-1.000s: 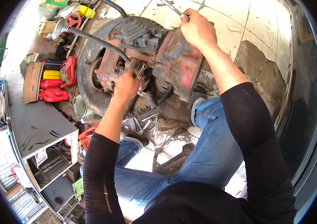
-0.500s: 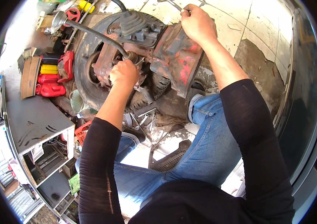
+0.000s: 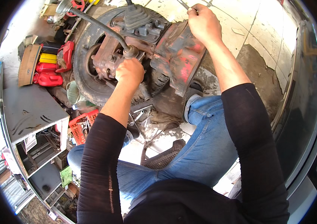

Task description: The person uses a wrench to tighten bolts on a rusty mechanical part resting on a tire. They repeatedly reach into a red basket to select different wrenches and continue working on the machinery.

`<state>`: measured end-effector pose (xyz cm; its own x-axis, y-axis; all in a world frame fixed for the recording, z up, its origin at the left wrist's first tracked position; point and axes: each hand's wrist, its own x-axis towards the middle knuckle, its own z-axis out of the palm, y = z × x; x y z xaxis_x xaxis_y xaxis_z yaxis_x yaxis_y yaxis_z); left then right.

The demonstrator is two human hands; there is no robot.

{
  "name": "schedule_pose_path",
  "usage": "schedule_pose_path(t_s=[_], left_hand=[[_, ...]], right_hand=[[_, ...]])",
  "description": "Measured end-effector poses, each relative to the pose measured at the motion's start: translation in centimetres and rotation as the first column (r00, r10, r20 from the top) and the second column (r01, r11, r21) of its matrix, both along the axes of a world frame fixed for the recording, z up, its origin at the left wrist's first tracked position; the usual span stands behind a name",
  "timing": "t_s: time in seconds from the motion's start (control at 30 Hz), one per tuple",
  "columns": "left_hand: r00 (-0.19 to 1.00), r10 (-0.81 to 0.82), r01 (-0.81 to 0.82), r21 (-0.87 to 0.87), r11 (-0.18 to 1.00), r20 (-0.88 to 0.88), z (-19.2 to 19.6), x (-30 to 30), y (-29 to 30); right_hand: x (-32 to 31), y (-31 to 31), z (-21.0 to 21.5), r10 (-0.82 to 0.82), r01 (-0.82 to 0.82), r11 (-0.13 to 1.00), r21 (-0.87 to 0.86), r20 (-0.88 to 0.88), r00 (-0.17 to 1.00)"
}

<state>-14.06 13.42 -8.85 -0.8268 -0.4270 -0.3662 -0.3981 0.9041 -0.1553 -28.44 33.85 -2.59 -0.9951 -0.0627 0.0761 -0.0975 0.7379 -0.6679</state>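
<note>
A rusty red and black gearbox (image 3: 182,61) rests on a tyre (image 3: 82,71) lying flat. On its top sits a ribbed rubber boot (image 3: 138,18) with a lever rising from it. A long dark lever (image 3: 100,26) with a round metal end (image 3: 64,7) slants down to a collar at the gearbox's side. My left hand (image 3: 130,71) is closed just below that collar; its fingers hide what they grip. Beyond the gearbox's right edge, my right hand (image 3: 204,25) is closed on a slim metal tool (image 3: 183,4), whose far end is out of view.
Red jugs (image 3: 50,79), a cardboard piece (image 3: 29,65) and a grey metal cabinet (image 3: 35,108) stand at the left. A red basket (image 3: 83,127) is beside the cabinet. Loose wrenches (image 3: 141,112) lie between my feet. A dark vehicle panel (image 3: 302,108) borders the right side.
The view has shifted slightly. My right hand has moved a little right and down, carrying the slim tool partly out of view. My left hand stays at the lever's lower end.
</note>
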Motion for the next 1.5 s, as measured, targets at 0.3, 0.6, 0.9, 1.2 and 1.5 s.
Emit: schedule_pose_path(t_s=[0.3, 0.6, 0.9, 1.2, 1.5], left_hand=[[0.951, 0.308, -0.301, 0.226, 0.927, 0.002, -3.0, 1.8, -0.7], [0.955, 0.284, -0.277, 0.075, 0.958, -0.09, -1.0, 2.6, -0.9], [0.945, 0.328, -0.322, 0.191, 0.927, -0.001, -4.8, 5.4, -3.0], [0.929, 0.29, -0.172, 0.425, 0.889, -0.231, -3.5, 8.2, -2.0], [0.95, 0.172, -0.121, 0.202, 0.972, -0.259, -0.7, 6.9, -1.7]], right_hand=[[0.3, 0.0, -0.2, 0.006, -0.007, 0.998, -0.069, -0.008, 1.0], [-0.3, 0.3, -0.7, -0.008, 0.006, 0.996, -0.09, -0.026, 1.0], [-0.5, 0.5, -0.7, -0.032, 0.028, 0.996, -0.086, -0.044, 0.999], [-0.7, 0.2, -0.6, -0.026, 0.023, 0.997, -0.08, -0.025, 0.999], [-0.3, -0.1, -0.2, -0.046, 0.046, 0.994, -0.096, -0.001, 0.999]])
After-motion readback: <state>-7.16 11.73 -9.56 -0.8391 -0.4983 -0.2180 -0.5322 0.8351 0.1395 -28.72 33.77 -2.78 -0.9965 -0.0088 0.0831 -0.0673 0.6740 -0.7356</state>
